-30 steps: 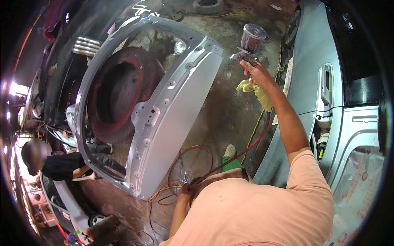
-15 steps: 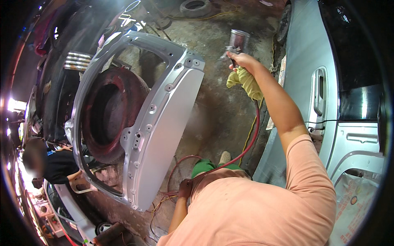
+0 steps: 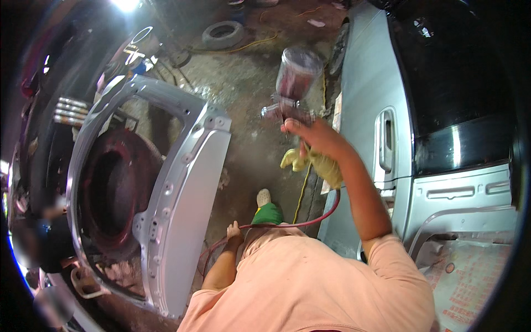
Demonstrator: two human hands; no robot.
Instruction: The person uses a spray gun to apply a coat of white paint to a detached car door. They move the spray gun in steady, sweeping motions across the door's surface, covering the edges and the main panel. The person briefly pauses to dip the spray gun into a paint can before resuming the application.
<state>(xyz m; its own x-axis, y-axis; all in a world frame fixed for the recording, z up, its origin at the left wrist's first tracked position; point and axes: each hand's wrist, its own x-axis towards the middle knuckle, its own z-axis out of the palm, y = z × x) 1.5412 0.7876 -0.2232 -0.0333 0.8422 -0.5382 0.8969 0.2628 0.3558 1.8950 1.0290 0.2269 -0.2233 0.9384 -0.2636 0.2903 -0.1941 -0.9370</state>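
My right hand (image 3: pixel 318 137) is closed round the handle of a spray gun (image 3: pixel 281 109), held out ahead of my body. A clear cup (image 3: pixel 298 72) with reddish residue sits on top of the gun. Yellow cloth (image 3: pixel 326 166) is wrapped below my grip, and a red hose (image 3: pixel 321 217) runs from there back past my waist. Down at my waist, my left hand (image 3: pixel 234 230) has its fingers round that hose. To the left stands a silver vehicle tailgate frame (image 3: pixel 191 216) with a window opening; the gun is apart from it.
A silver vehicle body (image 3: pixel 365 83) lines my right side, with plastic sheeting (image 3: pixel 470 282) near its lower part. Behind the tailgate is a reddish tyre (image 3: pixel 146 182). Another tyre (image 3: pixel 223 35) lies far ahead by a yellow cord (image 3: pixel 303 191). A person in dark clothing (image 3: pixel 58 238) is at the left.
My right hand has brought the spray gun nearer and higher, so it looks larger. My left hand has shifted along with the hose. The view has turned rightward, and my foot has stepped forward.
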